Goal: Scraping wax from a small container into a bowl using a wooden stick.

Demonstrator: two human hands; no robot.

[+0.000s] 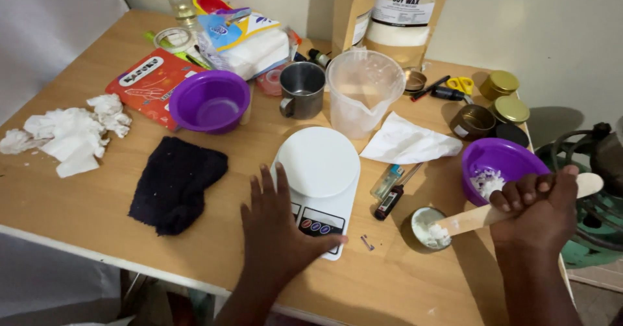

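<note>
Wooden and flat, a broad spatula [519, 207] sits clenched in the right hand [535, 219], its blade end pressed into white flaky wax in a small round tin [428, 228] on the table [84, 202]. The left hand [279, 228] lies flat and released, fingers spread, its thumb on the button panel of a white kitchen scale [321, 170] with a smooth round platform. By my judgement the step in hand is packing or scooping wax in the tin, and the next move calls for a steady, level lift so the flakes do not spill. Just behind the tin stands a glossy purple bowl [503, 160] holding more flakes. A dark pen-shaped thermometer [389, 201] lies between scale and tin. A soft black cloth [175, 183] rests left of the scale.
</note>
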